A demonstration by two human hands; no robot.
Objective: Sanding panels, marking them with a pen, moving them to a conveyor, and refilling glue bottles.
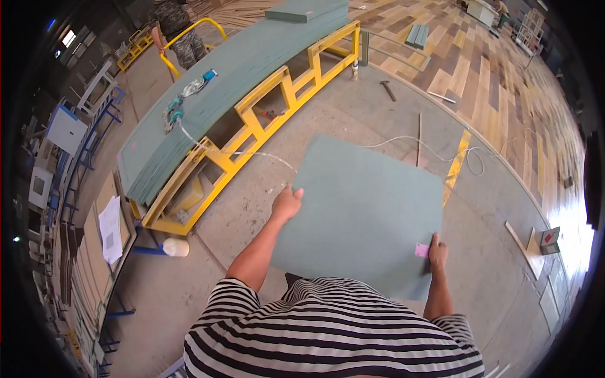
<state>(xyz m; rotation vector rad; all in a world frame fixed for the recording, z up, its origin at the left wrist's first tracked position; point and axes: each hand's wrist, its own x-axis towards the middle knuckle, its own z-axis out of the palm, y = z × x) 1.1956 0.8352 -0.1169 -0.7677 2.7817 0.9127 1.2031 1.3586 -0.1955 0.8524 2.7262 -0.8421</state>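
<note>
A large grey-green board [364,211] is held in front of my body, its broad face toward me. My left hand [288,203] grips the board's left edge, thumb on the near face. On the opposite edge my right hand [438,253] is closed round it, fingers partly hidden behind. A small pink label [421,250] sticks to the board beside my right hand. Ahead to the left, a stack of similar grey-green boards [236,82] lies on a yellow metal frame [252,129]. A power tool [173,113] with a pale cord or hose rests on the stack.
A person [179,38] stands beyond the stack near a yellow tubular rail [214,22]. A hammer [387,90] and a loose hose [435,146] lie on the concrete. A wood-plank floor [491,82] spreads far right. Papers [111,232] and a white jug [176,247] are at left.
</note>
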